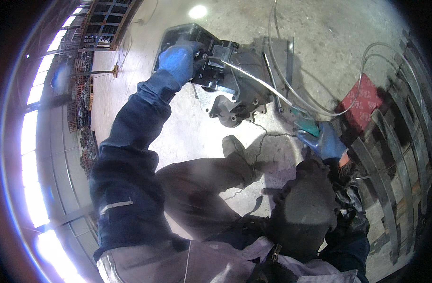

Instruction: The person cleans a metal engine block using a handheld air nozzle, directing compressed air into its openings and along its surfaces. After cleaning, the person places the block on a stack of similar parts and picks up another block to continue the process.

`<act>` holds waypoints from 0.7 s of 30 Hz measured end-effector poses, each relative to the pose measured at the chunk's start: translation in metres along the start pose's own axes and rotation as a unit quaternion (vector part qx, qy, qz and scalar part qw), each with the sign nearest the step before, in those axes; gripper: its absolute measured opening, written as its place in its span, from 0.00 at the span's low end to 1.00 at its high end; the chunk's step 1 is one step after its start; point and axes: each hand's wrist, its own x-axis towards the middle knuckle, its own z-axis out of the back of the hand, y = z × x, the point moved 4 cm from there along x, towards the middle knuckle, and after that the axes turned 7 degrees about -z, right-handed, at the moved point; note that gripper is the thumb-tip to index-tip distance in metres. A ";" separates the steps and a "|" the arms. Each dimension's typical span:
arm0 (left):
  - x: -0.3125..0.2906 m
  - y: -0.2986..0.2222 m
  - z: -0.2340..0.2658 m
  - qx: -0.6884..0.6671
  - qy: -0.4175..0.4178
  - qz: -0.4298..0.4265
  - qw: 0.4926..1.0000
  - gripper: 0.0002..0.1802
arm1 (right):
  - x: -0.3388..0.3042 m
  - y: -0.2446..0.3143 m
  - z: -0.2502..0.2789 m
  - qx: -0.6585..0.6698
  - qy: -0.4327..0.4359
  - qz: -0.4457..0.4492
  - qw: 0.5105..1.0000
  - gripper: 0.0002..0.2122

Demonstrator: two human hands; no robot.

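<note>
My left hand (pixel 179 60), in a blue glove, grips the top of a black metal housing (pixel 190 34) with a boxy open frame and bolted brackets. Below and right of it, a dark cast casing (pixel 246 80) with bolt holes joins or touches the housing; I cannot tell which. My right hand (pixel 327 140), also blue-gloved, is closed round a green-handled air blow gun (pixel 306 123). Its long thin metal tube slants up and left, and the tip ends at the housing beside my left hand's fingers. The right fingertips are partly hidden.
A clear hose (pixel 320 112) loops over the concrete floor (pixel 320 28) on the right. Beyond my right hand lie a red sheet (pixel 362 101) and a rack of dark curved metal bars (pixel 390 155). My knee and shoe (pixel 233 148) are close below the casing. Shelving (pixel 105 23) stands far left.
</note>
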 end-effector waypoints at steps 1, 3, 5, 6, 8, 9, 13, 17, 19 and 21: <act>-0.001 0.001 -0.001 -0.002 -0.003 0.007 1.000 0.21 | 0.002 0.002 0.001 -0.006 0.001 -0.007 1.000 0.22; -0.003 0.002 -0.005 -0.016 -0.002 0.022 1.000 0.22 | 0.002 0.006 0.004 -0.012 0.011 -0.024 1.000 0.22; -0.002 0.004 -0.009 -0.038 0.011 0.025 0.999 0.23 | 0.002 0.008 0.003 -0.013 0.047 -0.063 0.997 0.22; -0.002 0.005 -0.011 -0.033 0.010 0.022 0.999 0.22 | 0.001 0.010 0.004 0.013 0.038 -0.052 0.998 0.22; -0.001 0.008 -0.012 -0.017 -0.001 0.030 0.999 0.22 | -0.001 0.013 0.005 0.040 0.044 -0.043 0.997 0.23; -0.001 0.006 -0.012 0.007 -0.024 0.006 1.000 0.21 | 0.000 0.016 0.007 -0.022 -0.008 -0.002 1.000 0.22; -0.001 0.009 -0.017 -0.015 -0.004 0.027 1.000 0.22 | 0.003 0.006 0.003 -0.085 0.012 -0.053 0.995 0.24; -0.003 0.001 -0.013 0.012 0.001 0.027 1.000 0.23 | 0.002 0.000 0.000 0.019 0.069 -0.054 0.996 0.26; -0.002 -0.004 -0.012 0.041 0.011 0.040 0.998 0.23 | 0.002 0.000 0.005 -0.003 0.002 -0.039 0.999 0.26; 0.001 -0.008 -0.012 0.048 0.021 0.045 0.998 0.22 | 0.001 0.001 0.005 -0.055 0.002 -0.043 0.998 0.25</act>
